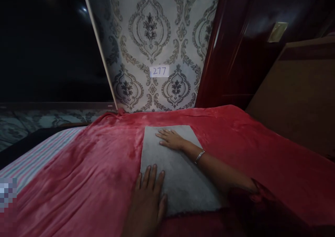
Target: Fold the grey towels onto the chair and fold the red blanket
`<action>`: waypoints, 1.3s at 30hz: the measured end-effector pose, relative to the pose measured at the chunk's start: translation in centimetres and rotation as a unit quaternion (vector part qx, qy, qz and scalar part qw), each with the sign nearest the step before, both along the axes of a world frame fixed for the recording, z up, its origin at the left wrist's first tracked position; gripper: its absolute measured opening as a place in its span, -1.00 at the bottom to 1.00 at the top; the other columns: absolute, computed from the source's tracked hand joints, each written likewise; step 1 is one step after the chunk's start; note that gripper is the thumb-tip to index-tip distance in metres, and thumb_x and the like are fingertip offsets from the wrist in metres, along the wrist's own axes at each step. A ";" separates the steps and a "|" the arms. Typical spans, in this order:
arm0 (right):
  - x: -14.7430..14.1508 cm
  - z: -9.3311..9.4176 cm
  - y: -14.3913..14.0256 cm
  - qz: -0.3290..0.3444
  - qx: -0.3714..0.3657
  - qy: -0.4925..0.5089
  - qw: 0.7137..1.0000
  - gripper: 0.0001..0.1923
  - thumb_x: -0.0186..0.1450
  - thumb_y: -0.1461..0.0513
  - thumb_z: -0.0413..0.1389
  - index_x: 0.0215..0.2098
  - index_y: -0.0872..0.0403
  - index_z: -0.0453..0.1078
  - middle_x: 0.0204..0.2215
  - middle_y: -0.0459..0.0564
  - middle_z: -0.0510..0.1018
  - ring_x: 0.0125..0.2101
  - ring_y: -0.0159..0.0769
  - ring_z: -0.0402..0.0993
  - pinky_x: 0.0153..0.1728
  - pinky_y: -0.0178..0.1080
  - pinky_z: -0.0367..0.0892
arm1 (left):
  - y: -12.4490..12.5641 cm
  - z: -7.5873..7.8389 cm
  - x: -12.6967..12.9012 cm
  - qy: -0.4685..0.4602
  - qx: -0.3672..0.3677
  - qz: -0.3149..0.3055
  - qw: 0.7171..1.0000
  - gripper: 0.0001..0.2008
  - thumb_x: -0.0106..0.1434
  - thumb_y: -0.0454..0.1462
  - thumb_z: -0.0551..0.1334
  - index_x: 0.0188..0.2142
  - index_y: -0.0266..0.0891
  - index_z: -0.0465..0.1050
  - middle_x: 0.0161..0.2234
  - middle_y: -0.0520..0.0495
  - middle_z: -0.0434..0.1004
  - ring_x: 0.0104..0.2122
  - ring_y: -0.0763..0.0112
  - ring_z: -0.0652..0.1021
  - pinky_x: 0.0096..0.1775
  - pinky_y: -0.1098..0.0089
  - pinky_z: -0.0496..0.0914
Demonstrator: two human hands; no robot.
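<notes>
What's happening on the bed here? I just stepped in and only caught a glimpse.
A person has both hands pressed flat on a grey folded cloth that lies on a red blanket spread over the bed. The left hand rests on the cloth's near left edge; the right hand, with a bangle at the wrist, lies palm down near its far end. A small label reading 277 sits on the patterned wall behind.

Both hands, left hand (149,191) and right hand (171,139), flat on a grey, seemingly folded cloth (180,181).
</notes>
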State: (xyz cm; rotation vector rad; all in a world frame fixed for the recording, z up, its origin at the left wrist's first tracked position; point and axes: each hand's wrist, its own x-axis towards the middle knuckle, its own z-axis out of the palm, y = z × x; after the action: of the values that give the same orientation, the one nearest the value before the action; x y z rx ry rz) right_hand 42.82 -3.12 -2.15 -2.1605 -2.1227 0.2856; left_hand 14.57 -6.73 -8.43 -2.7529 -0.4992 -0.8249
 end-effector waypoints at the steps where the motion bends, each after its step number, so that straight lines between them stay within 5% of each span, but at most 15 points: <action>1: 0.5 0.0 0.7 -0.018 -0.003 0.000 1.000 -0.34 0.49 -0.10 -0.20 0.47 -0.09 -0.11 0.46 -0.02 -0.16 0.43 -0.08 -0.29 0.36 0.13 -0.25 | 0.1 -0.1 0.0 -0.003 0.007 -0.001 1.000 -0.40 0.33 -0.19 0.12 0.36 -0.07 0.18 0.33 -0.13 0.26 0.28 0.08 0.32 0.17 0.04 0.27; 7: 2.6 -0.6 3.5 -0.106 -0.017 0.007 0.994 -0.30 0.48 -0.09 -0.24 0.48 -0.02 -0.12 0.45 0.01 -0.09 0.43 -0.07 -0.25 0.36 0.12 -0.22 | 0.2 -0.7 -0.2 -0.005 0.034 0.003 0.999 -0.34 0.24 -0.22 0.18 0.35 -0.08 0.20 0.34 -0.11 0.24 0.30 0.09 0.28 0.18 0.08 0.23; 16: 1.5 0.7 3.1 -0.125 0.006 -0.015 0.992 -0.32 0.50 -0.03 -0.23 0.49 0.02 -0.19 0.46 0.07 -0.16 0.43 -0.08 -0.30 0.36 0.14 -0.21 | 0.1 0.1 -0.2 -0.021 0.046 -0.001 0.999 -0.37 0.21 -0.23 0.21 0.30 -0.09 0.28 0.29 -0.13 0.34 0.25 0.07 0.33 0.14 0.07 0.28; 20: -2.8 1.1 0.9 0.039 0.068 -0.021 0.997 -0.40 0.50 0.02 -0.18 0.47 -0.13 -0.11 0.46 -0.06 -0.17 0.44 -0.12 -0.42 0.36 0.18 -0.35 | 0.0 0.0 -0.7 -0.040 0.036 -0.044 0.998 -0.43 0.20 -0.14 0.27 0.22 -0.05 0.37 0.28 -0.12 0.35 0.20 0.03 0.37 0.09 0.06 0.32; 24: -6.2 0.1 -0.1 0.195 0.039 0.017 0.980 -0.43 0.50 -0.02 -0.17 0.44 -0.26 -0.06 0.44 -0.14 -0.06 0.43 -0.18 -0.28 0.38 0.15 -0.32 | 0.1 -0.4 -0.4 -0.041 0.058 -0.091 0.993 -0.44 0.13 -0.01 0.33 0.12 -0.01 0.45 0.18 -0.11 0.47 0.03 0.06 0.48 -0.07 0.13 0.38; 30: -3.5 -0.5 5.3 0.089 0.017 0.003 0.996 -0.36 0.48 -0.05 -0.15 0.45 -0.04 0.00 0.45 0.03 -0.08 0.43 -0.05 -0.24 0.37 0.17 -0.24 | 1.2 -1.6 0.3 -0.059 0.106 -0.110 0.986 -0.52 0.17 0.14 0.28 0.01 0.03 0.52 0.09 -0.08 0.56 -0.12 0.16 0.52 -0.19 0.23 0.37; 35: -1.0 -1.1 9.4 0.005 -0.004 0.016 1.000 -0.36 0.48 -0.05 -0.18 0.46 -0.07 -0.02 0.44 -0.02 -0.06 0.42 -0.09 -0.20 0.36 0.16 -0.18 | 0.6 -3.7 0.2 -0.041 0.065 -0.049 0.996 -0.68 0.26 -0.19 0.31 0.01 0.16 0.50 0.15 0.06 0.51 -0.05 0.21 0.52 -0.10 0.23 0.36; 39: -0.8 -1.5 9.9 -0.021 -0.003 0.014 1.000 -0.38 0.49 -0.04 -0.22 0.45 -0.04 0.01 0.44 -0.01 -0.05 0.42 -0.09 -0.19 0.37 0.16 -0.23 | 0.1 -4.4 0.2 -0.011 0.019 -0.030 0.999 -0.63 0.25 -0.18 0.31 0.05 0.20 0.48 0.20 0.05 0.46 -0.02 0.13 0.52 -0.08 0.15 0.37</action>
State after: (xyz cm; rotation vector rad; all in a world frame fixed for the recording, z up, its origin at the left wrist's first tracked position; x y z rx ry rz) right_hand 42.03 6.80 -3.69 -2.1878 -2.0620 0.3165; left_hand 14.81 -6.61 -12.80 -2.7391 -0.4035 -0.8705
